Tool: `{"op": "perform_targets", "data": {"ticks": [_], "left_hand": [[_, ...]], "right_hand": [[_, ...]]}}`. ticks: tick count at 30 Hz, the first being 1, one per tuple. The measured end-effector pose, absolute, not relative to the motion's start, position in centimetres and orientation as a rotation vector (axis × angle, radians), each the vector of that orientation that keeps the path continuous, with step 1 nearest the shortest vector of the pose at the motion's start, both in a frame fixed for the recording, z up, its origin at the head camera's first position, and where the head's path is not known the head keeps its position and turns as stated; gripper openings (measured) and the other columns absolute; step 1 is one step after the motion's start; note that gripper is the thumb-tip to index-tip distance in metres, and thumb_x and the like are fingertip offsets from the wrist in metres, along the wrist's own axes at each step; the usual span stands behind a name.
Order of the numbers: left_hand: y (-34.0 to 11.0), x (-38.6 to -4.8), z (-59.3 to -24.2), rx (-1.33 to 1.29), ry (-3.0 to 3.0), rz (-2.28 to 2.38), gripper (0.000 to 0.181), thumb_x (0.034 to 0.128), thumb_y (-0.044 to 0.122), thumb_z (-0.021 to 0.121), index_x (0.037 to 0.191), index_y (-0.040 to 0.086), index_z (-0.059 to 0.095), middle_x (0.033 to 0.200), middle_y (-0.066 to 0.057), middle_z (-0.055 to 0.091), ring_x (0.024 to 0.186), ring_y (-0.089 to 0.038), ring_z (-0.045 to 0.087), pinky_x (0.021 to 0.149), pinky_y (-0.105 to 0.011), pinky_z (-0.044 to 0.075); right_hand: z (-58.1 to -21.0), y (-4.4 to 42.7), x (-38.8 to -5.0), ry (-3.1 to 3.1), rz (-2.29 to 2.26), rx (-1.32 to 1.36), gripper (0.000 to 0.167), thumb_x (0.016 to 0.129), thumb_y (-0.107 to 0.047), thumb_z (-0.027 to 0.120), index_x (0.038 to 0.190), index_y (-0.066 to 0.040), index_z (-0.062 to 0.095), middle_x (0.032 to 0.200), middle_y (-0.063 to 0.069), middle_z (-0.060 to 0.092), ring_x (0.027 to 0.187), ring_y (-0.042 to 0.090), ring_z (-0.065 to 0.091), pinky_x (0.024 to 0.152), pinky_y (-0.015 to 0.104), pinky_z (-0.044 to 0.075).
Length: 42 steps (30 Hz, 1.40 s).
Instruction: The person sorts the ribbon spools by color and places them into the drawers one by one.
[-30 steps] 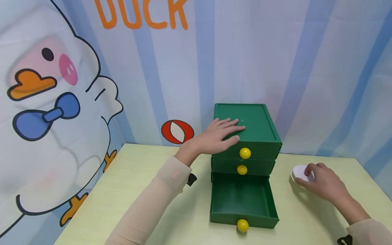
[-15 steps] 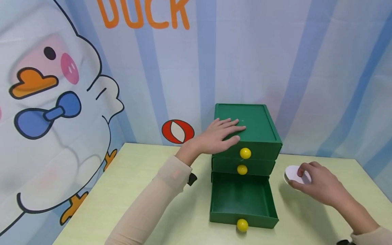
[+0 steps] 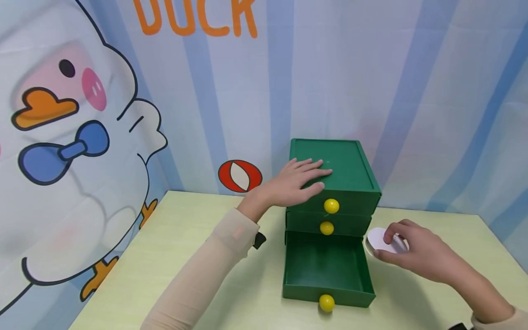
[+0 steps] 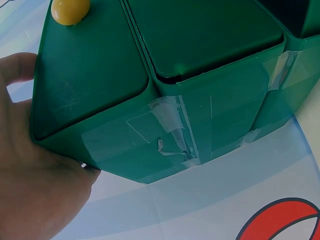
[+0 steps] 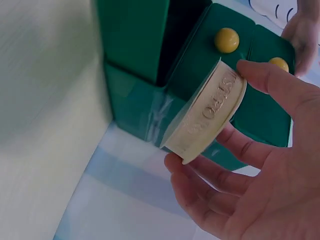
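Note:
A green three-drawer box (image 3: 335,165) stands on the table, each drawer front bearing a yellow knob. Its bottom drawer (image 3: 326,261) is pulled out and holds nothing. My left hand (image 3: 290,185) lies on the box top with straight, spread fingers. Beside the open drawer, my right hand (image 3: 420,250) pinches a flat round white roll (image 3: 379,240) between thumb and fingers, above the table. Seen in the right wrist view, the roll (image 5: 207,112) has a cream edge with raised lettering. Clear tape joins the box's side (image 4: 172,130) in the left wrist view.
The pale yellow table (image 3: 198,238) reaches back to a striped blue and white cloth (image 3: 330,68) printed with a duck. The drawer's bottom knob (image 3: 327,303) sticks out toward the front edge.
My right hand has carried the white roll off to the left, from the table's right part to just beside the open drawer. My left hand has stayed on the box.

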<state>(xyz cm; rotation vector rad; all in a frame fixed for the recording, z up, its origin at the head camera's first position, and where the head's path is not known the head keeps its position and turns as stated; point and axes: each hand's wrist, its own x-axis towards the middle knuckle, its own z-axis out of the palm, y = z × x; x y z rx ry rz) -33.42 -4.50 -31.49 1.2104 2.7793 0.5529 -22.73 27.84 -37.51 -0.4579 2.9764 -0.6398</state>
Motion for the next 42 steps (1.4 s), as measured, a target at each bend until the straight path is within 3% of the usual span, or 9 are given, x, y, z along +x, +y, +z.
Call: {"op": "perform_targets", "data": {"ticks": [9,29,42], "left_hand": [[-4.4,-33.2,-31.4,1.201,2.783,0.549,0.055,0.1145,0.041,0.041,0.167,0.023,0.038,0.178,-0.004,0.02,0.166,-0.027,0.01,0.133,-0.047,-0.006],[-4.5,-33.3,-31.5,1.196,2.792,0.568,0.055,0.1145,0.041,0.041,0.166,0.023,0.039,0.178,-0.003,0.02,0.166,-0.025,0.01,0.133,-0.046,-0.006],[-4.5,-33.1,-31.4,1.201,2.799,0.541,0.055,0.1147,0.041,0.041,0.167,0.025,0.038,0.178,-0.002,0.02,0.166,-0.025,0.01,0.133,-0.046,-0.006]], "right_hand": [[-37.7,24.8,-22.6,2.885,-0.691,-0.506,0.035,0.09,-0.046,0.084,0.099,-0.017,0.067,0.112,0.006,0.064,0.088,0.02,0.057,0.068,0.034,0.05],[-40.6,18.6,-22.1,2.78,-0.647,-0.588,0.033,0.085,-0.046,0.087,0.093,-0.022,0.066,0.099,-0.002,0.061,0.083,0.017,0.055,0.069,0.035,0.05],[-42.2,17.3,-22.0,2.776,-0.625,-0.559,0.032,0.086,-0.046,0.087,0.092,-0.024,0.066,0.096,-0.003,0.06,0.082,0.018,0.054,0.07,0.037,0.05]]}}
